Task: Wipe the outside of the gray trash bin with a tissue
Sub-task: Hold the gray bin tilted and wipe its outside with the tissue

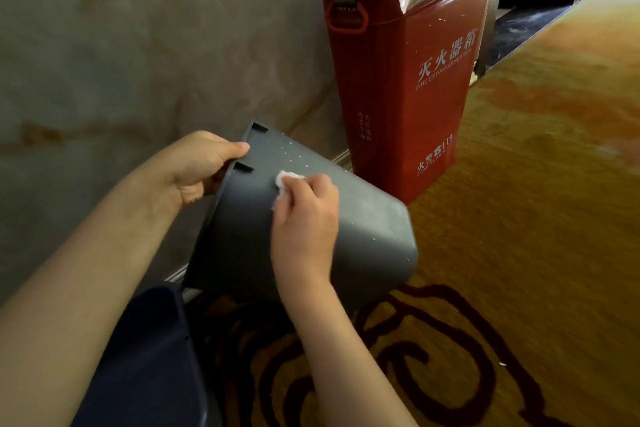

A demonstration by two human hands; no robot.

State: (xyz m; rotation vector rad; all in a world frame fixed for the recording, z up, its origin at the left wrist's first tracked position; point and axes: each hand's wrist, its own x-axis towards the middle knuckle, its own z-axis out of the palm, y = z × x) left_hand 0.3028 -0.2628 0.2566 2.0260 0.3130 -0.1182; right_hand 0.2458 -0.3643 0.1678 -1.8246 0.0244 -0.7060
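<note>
Gray plastic trash bin (363, 218) is tipped on its side above the patterned carpet (519, 253), mouth to the left, base to the right, just near the red fire extinguisher box (408, 80). Left hand (197, 166) grip is clamped on the rim; right hand (304, 215) grip holds a wadded tissue (285, 180) pressed to the upper wall. Risks: thin tissue could shred or smear; a one-hand rim hold could let the bin roll under pressure. White specks dot the wall, mostly far of the tissue.
</note>
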